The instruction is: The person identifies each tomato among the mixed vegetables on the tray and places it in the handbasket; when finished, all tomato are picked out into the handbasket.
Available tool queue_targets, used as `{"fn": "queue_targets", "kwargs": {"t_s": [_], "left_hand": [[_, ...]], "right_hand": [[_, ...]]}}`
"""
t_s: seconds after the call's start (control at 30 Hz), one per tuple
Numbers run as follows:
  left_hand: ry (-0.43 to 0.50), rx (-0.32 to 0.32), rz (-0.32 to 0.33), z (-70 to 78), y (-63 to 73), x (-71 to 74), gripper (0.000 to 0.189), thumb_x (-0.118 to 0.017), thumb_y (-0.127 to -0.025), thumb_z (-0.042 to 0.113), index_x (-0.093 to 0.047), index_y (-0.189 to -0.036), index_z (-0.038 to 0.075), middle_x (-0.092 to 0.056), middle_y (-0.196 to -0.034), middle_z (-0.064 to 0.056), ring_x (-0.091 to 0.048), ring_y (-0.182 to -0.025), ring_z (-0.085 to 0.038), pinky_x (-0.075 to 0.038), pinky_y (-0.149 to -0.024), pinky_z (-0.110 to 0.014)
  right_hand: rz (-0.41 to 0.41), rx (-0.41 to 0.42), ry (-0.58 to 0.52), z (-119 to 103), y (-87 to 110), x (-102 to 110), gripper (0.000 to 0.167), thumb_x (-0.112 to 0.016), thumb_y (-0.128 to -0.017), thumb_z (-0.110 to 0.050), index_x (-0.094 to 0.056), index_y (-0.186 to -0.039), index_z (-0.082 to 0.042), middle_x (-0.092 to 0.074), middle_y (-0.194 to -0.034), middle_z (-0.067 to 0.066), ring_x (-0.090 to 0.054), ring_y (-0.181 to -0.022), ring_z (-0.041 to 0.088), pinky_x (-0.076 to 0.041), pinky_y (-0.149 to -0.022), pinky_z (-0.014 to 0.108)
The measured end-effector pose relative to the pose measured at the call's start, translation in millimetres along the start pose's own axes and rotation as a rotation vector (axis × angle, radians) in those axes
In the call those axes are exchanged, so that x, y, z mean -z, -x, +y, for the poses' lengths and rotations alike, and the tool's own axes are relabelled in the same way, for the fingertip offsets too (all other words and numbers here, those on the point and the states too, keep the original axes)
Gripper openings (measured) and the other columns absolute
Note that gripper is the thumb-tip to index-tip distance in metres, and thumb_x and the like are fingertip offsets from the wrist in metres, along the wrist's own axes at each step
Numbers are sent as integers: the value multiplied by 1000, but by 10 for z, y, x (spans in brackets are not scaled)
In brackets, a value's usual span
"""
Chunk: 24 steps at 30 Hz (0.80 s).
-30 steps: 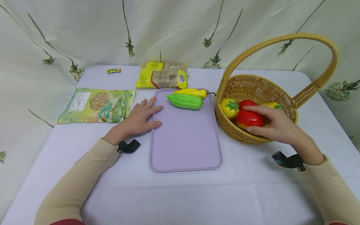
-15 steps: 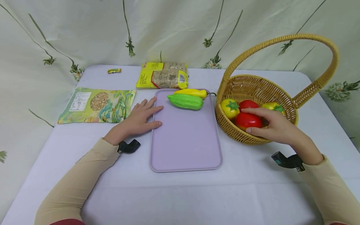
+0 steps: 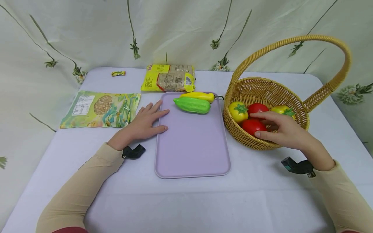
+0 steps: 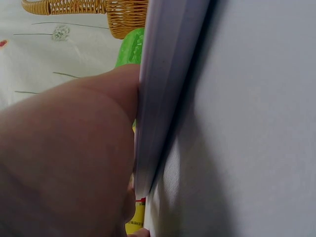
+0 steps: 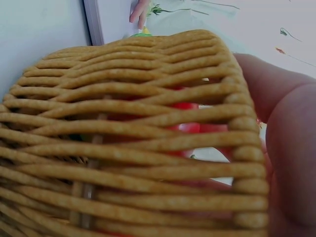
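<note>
A lilac tray (image 3: 192,142) lies mid-table, bearing a green pepper-like toy vegetable (image 3: 192,105) and a yellow chili pepper (image 3: 201,95) at its far end. My left hand (image 3: 142,123) rests with fingers spread at the tray's left edge, thumb and index finger over the rim. Inside the wicker basket (image 3: 247,139), my right hand (image 3: 284,127) hovers with loosely bent fingers over a smooth red toy fruit (image 3: 253,127), thumb at its near side. Another red fruit (image 3: 258,110) and two yellow ones with green leafy tops (image 3: 237,113) lie around it. The weave hides much of the right hand in the right wrist view.
A green food packet (image 3: 99,110) lies left of the tray. Behind the tray is a yellow bag (image 3: 169,78), with a small yellow wrapped sweet (image 3: 118,73) farther left. The basket's tall handle (image 3: 291,40) arches above the right side.
The front red fruit has shifted left and slightly nearer in the basket, leaving a gap between it and my right palm. My left hand and the tray stay put.
</note>
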<state>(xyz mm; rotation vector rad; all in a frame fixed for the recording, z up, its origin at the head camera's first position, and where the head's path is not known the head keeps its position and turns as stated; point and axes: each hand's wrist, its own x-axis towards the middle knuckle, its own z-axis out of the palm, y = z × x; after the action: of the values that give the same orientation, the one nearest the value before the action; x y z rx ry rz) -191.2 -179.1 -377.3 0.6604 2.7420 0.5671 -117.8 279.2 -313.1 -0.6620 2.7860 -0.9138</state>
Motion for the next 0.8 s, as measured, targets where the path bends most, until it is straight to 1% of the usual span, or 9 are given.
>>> {"fn": "queue_targets", "kwargs": {"t_s": [0.33,0.5,0.63,0.73,0.8], "left_hand": [[-5,0,4,2,-1,-3,69,-61,-99,43,-39,-158,17,-6,-173,-15,0,-157,-50,1,-124,-70],[-5,2,4,6,0,-1,68,-61,-99,42,-39,-158,17,-6,-173,-15,0,-157,-50,1,-124,-70],[-2,3,4,11,5,3,68,-61,-99,42,-39,-158,17,-6,-173,-15,0,-158,-50,1,-124,-70],[-1,4,2,15,5,6,68,-61,-99,42,-39,-158,16,-6,-173,-15,0,-157,-50,1,-124,-70],[-1,4,1,15,5,6,68,-61,-99,42,-39,-158,16,-6,-173,-16,1,-157,-50,1,-124,-70]], "right_hand": [[2,-10,13,2,3,26,56,-76,-91,-17,-57,-144,-10,-59,-140,20,-63,-117,42,-59,-89,60],[6,-8,17,6,2,32,57,-76,-91,-17,-56,-144,-10,-60,-139,20,-64,-116,42,-60,-87,59],[22,17,28,9,3,29,56,-77,-90,-15,-58,-143,-9,-62,-137,20,-66,-114,40,-60,-86,57],[40,41,46,15,3,33,54,-77,-90,-14,-59,-141,-10,-65,-134,18,-69,-110,37,-63,-85,49],[51,49,55,21,5,41,53,-77,-90,-14,-60,-140,-10,-67,-132,17,-71,-108,36,-63,-84,37]]}}
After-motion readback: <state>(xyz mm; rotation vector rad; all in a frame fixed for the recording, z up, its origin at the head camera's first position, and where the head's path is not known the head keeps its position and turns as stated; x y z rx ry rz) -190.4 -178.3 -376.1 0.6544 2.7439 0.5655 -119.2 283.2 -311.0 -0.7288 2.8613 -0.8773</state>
